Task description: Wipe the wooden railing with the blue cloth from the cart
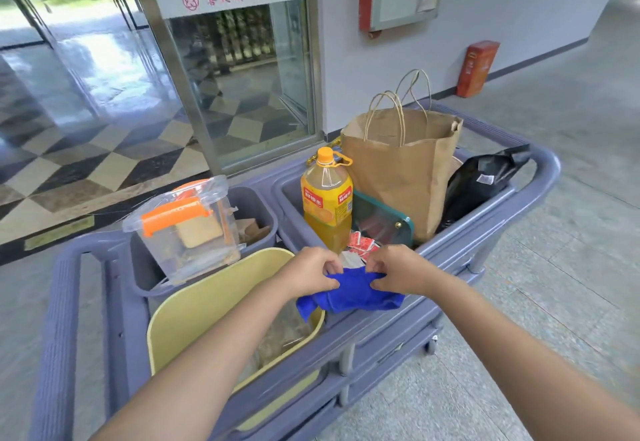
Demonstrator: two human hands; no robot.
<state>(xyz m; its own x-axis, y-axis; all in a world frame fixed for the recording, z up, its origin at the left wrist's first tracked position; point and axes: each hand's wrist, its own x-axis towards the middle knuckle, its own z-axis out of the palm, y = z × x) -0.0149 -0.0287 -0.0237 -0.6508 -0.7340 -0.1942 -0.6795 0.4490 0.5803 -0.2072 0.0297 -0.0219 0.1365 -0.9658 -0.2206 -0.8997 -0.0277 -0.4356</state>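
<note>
Blue cloth (353, 291) — soft, fuzzy, crumpled — bunched over near edge of grey-purple plastic cart (540, 170), beside smooth yellow bucket (207, 298). Left hand (310, 272) and right hand (398, 271) both curled, fingertips pinching cloth's top fold. Railing unseen.

The cloth (353, 293) is bright blue, soft and crumpled, bunched into a loose roll with folds along its length. It is held up over the near edge of the cart (533, 191), gripped at its top by the left hand (311, 274) and the right hand (398, 271), their fingers pinched into the fabric close together. One corner hangs down on the left, over the rim of the yellow bin (207, 302). Its lower right part seems to rest on the cart's grey-blue rail, though contact is hard to tell. The railing is not in view.
</note>
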